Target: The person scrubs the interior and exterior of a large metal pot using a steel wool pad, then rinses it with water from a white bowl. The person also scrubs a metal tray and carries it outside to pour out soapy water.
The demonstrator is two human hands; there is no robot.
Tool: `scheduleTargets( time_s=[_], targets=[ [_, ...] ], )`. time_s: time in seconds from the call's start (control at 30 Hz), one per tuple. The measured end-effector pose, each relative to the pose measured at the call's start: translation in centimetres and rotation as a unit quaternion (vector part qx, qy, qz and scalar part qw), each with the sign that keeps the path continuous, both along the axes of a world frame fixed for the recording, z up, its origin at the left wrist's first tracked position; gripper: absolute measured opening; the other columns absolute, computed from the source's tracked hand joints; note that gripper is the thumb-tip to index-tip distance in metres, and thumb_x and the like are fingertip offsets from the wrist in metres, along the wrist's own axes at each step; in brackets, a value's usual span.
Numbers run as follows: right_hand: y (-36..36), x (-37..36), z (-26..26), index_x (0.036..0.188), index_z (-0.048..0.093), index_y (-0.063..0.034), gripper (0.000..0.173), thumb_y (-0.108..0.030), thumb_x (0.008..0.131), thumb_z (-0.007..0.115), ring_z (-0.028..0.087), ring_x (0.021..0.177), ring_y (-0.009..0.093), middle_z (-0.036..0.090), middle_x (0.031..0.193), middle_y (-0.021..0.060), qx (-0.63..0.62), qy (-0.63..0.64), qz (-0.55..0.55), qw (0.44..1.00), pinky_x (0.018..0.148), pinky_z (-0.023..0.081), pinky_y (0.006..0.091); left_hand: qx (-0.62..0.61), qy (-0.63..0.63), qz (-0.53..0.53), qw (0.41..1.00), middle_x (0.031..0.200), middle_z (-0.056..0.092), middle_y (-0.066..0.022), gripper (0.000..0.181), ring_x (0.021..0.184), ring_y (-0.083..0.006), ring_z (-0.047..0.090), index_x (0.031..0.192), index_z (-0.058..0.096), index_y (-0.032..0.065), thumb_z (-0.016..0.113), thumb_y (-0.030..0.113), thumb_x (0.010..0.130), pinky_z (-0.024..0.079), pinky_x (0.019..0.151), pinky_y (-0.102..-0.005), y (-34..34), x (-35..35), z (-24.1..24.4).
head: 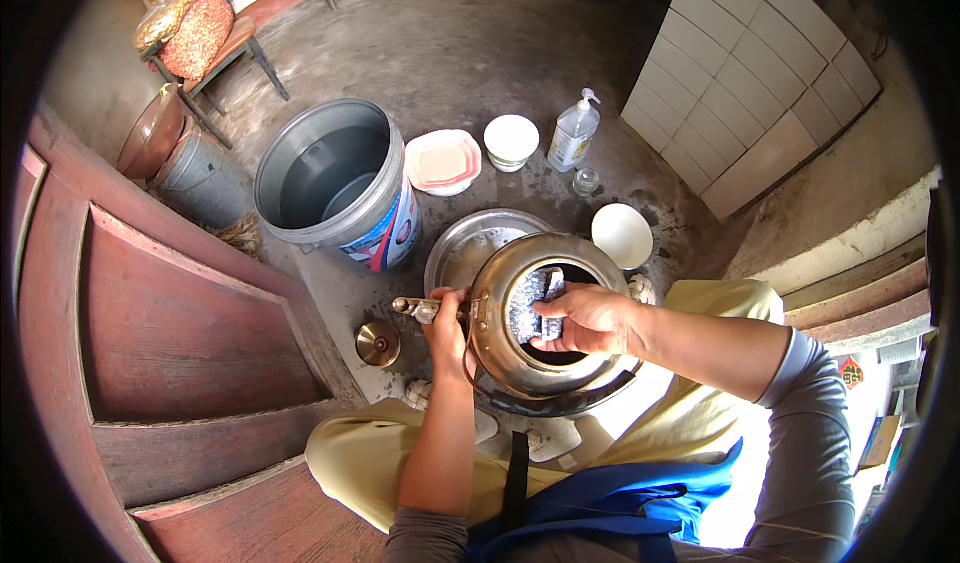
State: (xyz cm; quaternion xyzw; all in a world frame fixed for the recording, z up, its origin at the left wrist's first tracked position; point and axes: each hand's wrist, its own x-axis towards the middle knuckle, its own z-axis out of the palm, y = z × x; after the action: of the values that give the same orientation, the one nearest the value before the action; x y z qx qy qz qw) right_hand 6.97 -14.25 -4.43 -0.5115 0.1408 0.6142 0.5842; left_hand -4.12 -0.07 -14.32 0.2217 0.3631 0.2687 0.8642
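Note:
A metal kettle with a dark handle is tilted over a metal basin on the floor. My left hand grips the kettle at its spout side. In my right hand is a grey-and-white scrubbing cloth, held at the kettle's round mouth. Part of the cloth and the kettle's inside are hidden by my fingers. The kettle lid, round and brass-coloured, lies on the floor left of the spout.
A large plastic bucket stands beyond my left hand. Past the basin are pink-and-white dishes, a white bowl, a pump bottle, a small glass jar and another bowl. A red wooden door is at left, a tiled wall at right.

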Motion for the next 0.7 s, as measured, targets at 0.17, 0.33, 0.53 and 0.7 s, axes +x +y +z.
scheduleTargets(
  time_s=[0.17, 0.33, 0.53, 0.7],
  targets=[
    [-0.3, 0.0, 0.6, 0.104, 0.048, -0.0065, 0.017, -0.006, 0.089, 0.057, 0.058, 0.089, 0.021, 0.056, 0.100, 0.0078, 0.015, -0.014, 0.005, 1.000, 0.077, 0.054, 0.0417, -0.013, -0.013, -0.004, 1.000, 0.077, 0.053, -0.0043, 0.008, 0.073, -0.0160, 0.056, 0.082, 0.050, 0.0076, 0.057, 0.004, 0.081, 0.048, 0.067, -0.0308, -0.1, -0.2, 0.4],
    [2.2, -0.5, -1.0, 0.112, 0.056, -0.0003, 0.031, -0.003, 0.082, 0.055, 0.062, 0.093, 0.028, 0.063, 0.103, 0.0157, -0.181, -0.414, 0.262, 0.853, 0.078, 0.051, 0.0362, -0.034, -0.010, -0.026, 0.999, 0.076, 0.054, -0.0033, 0.006, 0.070, -0.0151, 0.057, 0.082, 0.050, 0.0101, 0.055, 0.007, 0.083, 0.048, 0.065, -0.0308, -0.4, -0.4, 1.9],
    [4.0, -0.7, -3.4, 0.117, 0.060, -0.0028, 0.037, -0.012, 0.086, 0.042, 0.056, 0.112, 0.030, 0.057, 0.120, 0.0192, -0.077, -0.541, 0.566, 0.617, 0.092, 0.045, 0.0371, -0.036, -0.028, -0.046, 0.998, 0.079, 0.054, -0.0024, 0.006, 0.074, -0.0148, 0.056, 0.083, 0.051, 0.0110, 0.056, 0.008, 0.083, 0.048, 0.070, -0.0305, -0.6, -0.3, 0.8],
    [3.3, -0.8, -10.2, 0.120, 0.058, -0.0075, 0.038, -0.025, 0.093, 0.036, 0.049, 0.118, 0.027, 0.052, 0.128, 0.0152, 0.030, -0.507, 0.566, 0.649, 0.101, 0.036, 0.0361, -0.037, -0.007, -0.023, 0.999, 0.083, 0.055, -0.0041, 0.008, 0.077, -0.0167, 0.056, 0.084, 0.051, 0.0088, 0.058, 0.005, 0.082, 0.048, 0.071, -0.0324, -0.8, 0.1, -0.8]
  ],
)
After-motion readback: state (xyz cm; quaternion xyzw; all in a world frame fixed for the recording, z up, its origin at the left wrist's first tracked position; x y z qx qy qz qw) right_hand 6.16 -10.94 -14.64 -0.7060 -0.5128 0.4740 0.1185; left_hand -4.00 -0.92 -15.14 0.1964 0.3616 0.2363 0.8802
